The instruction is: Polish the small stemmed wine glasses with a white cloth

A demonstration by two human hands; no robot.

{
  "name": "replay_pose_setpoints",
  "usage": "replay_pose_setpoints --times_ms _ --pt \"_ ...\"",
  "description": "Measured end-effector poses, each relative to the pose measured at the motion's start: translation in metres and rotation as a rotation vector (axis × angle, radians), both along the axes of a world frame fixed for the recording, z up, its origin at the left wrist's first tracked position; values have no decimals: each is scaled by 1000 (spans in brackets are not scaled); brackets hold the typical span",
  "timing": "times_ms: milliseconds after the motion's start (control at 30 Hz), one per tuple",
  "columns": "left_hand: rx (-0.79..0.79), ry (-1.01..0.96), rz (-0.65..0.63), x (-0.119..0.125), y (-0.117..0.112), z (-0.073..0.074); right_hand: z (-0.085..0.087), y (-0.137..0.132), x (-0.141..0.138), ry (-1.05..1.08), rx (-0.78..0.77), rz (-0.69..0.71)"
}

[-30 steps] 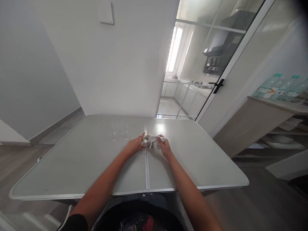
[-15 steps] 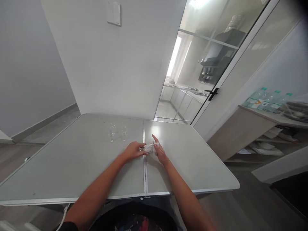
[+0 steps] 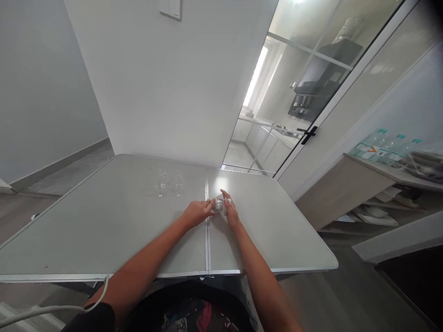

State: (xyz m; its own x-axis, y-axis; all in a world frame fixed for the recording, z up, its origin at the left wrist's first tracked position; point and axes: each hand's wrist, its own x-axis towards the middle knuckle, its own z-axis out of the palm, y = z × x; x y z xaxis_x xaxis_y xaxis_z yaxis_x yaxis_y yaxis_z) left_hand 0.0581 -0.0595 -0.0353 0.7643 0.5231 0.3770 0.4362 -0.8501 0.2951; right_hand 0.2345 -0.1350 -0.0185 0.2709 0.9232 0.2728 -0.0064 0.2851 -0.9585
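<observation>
Over the table's middle seam, my left hand (image 3: 199, 213) and my right hand (image 3: 231, 214) hold one small clear glass (image 3: 218, 204) between them. The left fingers close on its left side. A bit of white material, perhaps tissue or cloth, shows by the right fingers, which press on the glass from the right; its exact kind is too small to tell. Farther back on the left half of the table stand two more clear glasses, a left one (image 3: 162, 182) and a right one (image 3: 178, 183), side by side and apart from my hands.
The pale table (image 3: 131, 230) has metal edging and a seam down its middle. Behind it are a white wall and a glazed door with a black handle (image 3: 309, 134). To the right, a shelf unit (image 3: 346, 189) carries plastic bottles (image 3: 372, 145). A white cable (image 3: 100, 295) hangs by my left arm.
Both hands have shifted slightly up with the glass, and the left fingers have moved right, closer around it. The camera view has tilted a little. The two standing glasses stay put.
</observation>
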Motion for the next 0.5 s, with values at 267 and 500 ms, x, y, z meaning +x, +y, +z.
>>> replay_pose_setpoints --times_ms 267,500 --pt "-207 -149 111 8 -12 8 3 -8 17 114 2 -28" --pt "-227 -79 141 11 -19 8 -1 -6 15 -47 12 62"
